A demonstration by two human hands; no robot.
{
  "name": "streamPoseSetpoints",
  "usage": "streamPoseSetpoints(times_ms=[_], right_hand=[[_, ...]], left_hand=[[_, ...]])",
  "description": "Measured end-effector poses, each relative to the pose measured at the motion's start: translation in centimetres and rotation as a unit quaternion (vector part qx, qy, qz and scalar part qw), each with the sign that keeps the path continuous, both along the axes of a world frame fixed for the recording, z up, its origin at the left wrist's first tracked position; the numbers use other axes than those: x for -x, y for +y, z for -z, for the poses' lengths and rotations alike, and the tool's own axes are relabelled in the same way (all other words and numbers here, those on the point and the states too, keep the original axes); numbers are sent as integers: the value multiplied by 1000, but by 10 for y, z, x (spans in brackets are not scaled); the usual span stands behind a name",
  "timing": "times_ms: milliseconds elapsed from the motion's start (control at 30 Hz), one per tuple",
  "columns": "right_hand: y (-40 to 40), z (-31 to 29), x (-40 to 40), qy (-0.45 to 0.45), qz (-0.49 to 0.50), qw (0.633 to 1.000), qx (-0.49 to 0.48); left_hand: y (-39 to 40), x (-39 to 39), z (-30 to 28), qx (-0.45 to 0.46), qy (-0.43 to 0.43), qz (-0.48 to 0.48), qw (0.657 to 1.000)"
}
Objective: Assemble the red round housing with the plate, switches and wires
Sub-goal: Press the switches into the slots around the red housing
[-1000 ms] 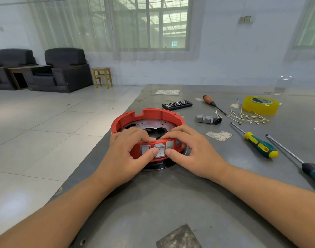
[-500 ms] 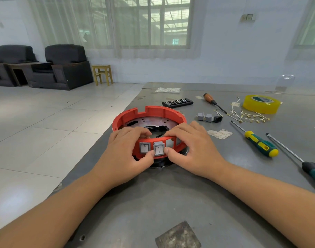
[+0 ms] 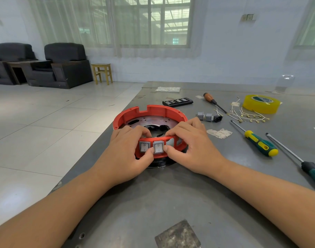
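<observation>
Thumbs both on second switch [image 3: 158,146], pressing into red housing [image 3: 149,111] front wall; left hand [image 3: 125,154] and right hand [image 3: 190,149] curl fingers over rim, gripping it. Housing sits on table [image 3: 171,197] near left edge. Risk — uneven thumb push cocks switch in slot, or housing skids off black base [image 3: 160,163].
</observation>
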State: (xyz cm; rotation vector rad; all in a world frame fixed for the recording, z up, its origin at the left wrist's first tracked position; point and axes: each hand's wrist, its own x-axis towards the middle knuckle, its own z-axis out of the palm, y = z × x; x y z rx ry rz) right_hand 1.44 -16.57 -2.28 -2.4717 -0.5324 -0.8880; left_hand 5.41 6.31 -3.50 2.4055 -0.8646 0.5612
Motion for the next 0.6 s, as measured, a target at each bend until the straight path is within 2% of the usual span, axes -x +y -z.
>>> streamPoseSetpoints(times_ms=[367, 433, 533, 600], right_hand=[[-4, 7, 0, 14, -17, 1000, -8], [-9, 7, 1, 10, -26, 998, -48], [-27, 8, -3, -11, 37, 991, -126], [-44, 11, -12, 17, 122, 986, -113]], left_hand=[[-3, 5, 3, 32, -53, -5, 998], [-5, 7, 2, 43, -55, -4, 998], [-8, 9, 1, 26, -63, -7, 998], [-10, 9, 1, 39, -68, -13, 997]])
